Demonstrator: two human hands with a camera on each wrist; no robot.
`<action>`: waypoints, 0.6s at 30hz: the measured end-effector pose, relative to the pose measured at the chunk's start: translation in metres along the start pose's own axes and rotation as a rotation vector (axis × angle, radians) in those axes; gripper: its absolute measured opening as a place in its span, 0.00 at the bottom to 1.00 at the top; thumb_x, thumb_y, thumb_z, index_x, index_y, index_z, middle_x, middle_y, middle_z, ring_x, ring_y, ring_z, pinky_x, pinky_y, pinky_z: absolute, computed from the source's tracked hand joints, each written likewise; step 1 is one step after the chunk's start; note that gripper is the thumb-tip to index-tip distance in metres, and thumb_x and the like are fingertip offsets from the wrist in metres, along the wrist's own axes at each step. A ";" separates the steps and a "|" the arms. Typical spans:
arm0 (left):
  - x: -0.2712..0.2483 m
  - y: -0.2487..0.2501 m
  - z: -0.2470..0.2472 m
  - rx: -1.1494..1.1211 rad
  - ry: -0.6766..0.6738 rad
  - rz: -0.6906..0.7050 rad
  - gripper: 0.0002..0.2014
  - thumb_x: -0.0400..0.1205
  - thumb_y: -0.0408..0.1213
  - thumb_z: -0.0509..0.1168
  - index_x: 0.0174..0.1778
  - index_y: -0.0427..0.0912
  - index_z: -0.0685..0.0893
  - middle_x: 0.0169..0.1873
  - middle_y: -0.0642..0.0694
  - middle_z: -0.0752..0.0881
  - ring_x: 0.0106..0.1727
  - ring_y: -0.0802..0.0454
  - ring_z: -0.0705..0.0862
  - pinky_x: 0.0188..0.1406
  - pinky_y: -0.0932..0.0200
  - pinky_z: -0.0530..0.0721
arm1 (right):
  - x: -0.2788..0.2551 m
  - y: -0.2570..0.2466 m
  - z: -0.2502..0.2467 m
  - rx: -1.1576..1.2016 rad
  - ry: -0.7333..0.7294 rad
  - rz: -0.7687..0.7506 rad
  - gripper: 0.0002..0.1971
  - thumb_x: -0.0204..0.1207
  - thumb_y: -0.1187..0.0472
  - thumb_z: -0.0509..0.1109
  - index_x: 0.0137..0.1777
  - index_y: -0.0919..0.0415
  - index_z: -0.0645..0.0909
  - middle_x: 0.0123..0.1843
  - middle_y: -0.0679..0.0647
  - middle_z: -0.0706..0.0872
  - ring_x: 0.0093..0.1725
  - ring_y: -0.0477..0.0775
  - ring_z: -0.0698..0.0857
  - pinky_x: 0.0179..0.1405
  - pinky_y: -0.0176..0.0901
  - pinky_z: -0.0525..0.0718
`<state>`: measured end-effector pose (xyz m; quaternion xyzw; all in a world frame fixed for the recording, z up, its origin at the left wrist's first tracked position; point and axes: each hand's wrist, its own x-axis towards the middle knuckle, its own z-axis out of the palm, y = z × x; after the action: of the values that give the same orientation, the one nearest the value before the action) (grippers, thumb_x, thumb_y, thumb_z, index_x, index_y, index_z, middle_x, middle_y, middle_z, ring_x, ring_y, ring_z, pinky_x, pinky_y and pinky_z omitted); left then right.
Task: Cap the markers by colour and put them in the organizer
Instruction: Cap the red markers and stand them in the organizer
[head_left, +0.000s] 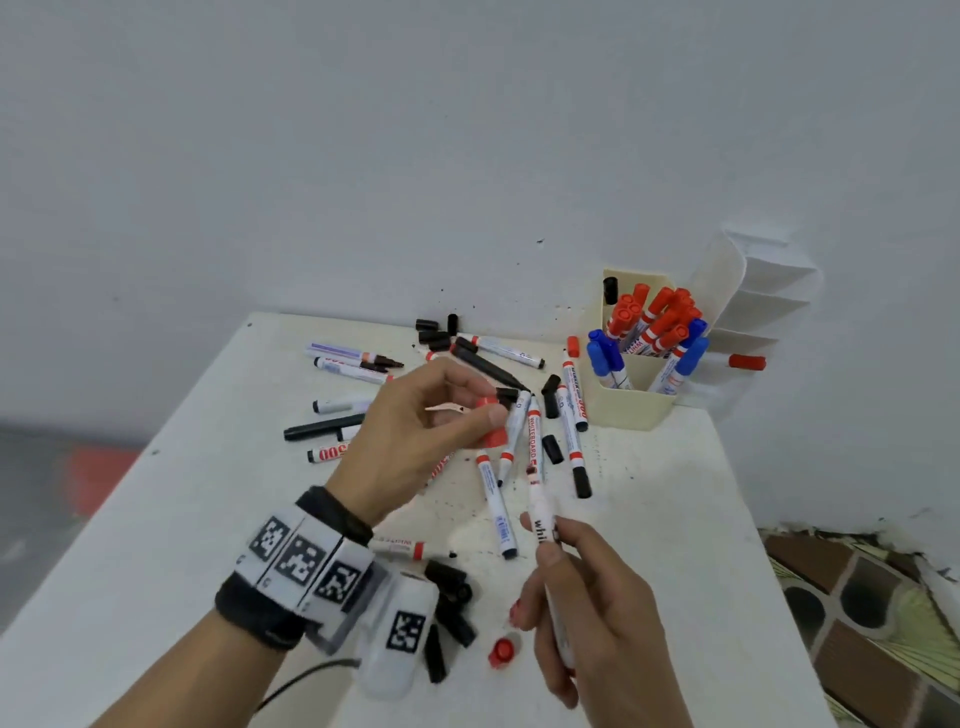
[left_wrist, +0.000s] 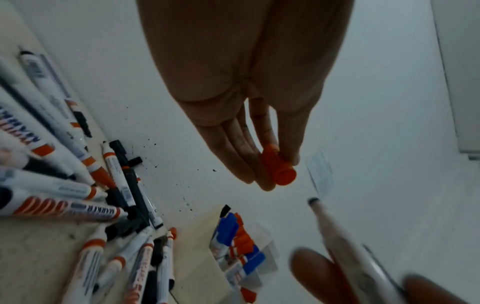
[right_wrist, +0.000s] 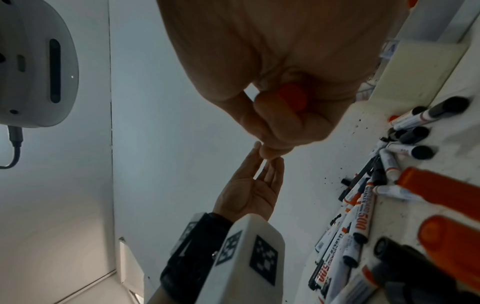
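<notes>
1. The red cap (head_left: 492, 420) sits pinched between the thumb and fingertips of the left hand (head_left: 415, 431), raised above the counter (head_left: 675, 519).
2. An uncapped marker (head_left: 540, 512), tip up, is gripped in the curled fingers of the right hand (head_left: 592, 608), just below and right of the cap, apart from it.
3. Loose markers and caps lie scattered beneath both hands.
4. The organizer (head_left: 628, 410) stands at the back right, holding capped red and blue markers.

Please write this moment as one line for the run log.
left hand: pinches red cap | right hand: grips uncapped marker | cap: not yet on | organizer: holds red, blue markers
</notes>
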<state>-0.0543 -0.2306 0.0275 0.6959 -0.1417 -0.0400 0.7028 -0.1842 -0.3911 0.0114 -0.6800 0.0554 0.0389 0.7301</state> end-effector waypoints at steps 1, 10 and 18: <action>-0.012 0.002 0.001 -0.057 0.028 -0.006 0.13 0.73 0.34 0.75 0.50 0.33 0.84 0.41 0.37 0.88 0.42 0.35 0.91 0.46 0.50 0.90 | -0.002 -0.001 0.005 -0.004 -0.011 0.000 0.10 0.84 0.61 0.61 0.58 0.55 0.83 0.28 0.61 0.82 0.14 0.52 0.67 0.14 0.32 0.64; -0.051 0.005 0.004 -0.194 0.077 -0.015 0.12 0.72 0.33 0.74 0.46 0.29 0.83 0.40 0.35 0.89 0.41 0.36 0.91 0.43 0.54 0.89 | -0.019 -0.003 0.021 -0.028 -0.041 0.017 0.12 0.84 0.61 0.61 0.65 0.57 0.81 0.27 0.62 0.82 0.13 0.49 0.66 0.14 0.30 0.64; -0.057 0.008 0.014 -0.160 -0.001 -0.009 0.09 0.78 0.36 0.69 0.45 0.31 0.85 0.42 0.37 0.91 0.46 0.38 0.90 0.51 0.46 0.90 | -0.019 -0.010 0.019 -0.001 -0.023 -0.061 0.12 0.85 0.61 0.61 0.57 0.48 0.85 0.27 0.61 0.81 0.15 0.50 0.65 0.16 0.31 0.64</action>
<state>-0.1134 -0.2295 0.0273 0.6383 -0.1351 -0.0546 0.7558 -0.2009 -0.3725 0.0254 -0.6813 0.0263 0.0248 0.7311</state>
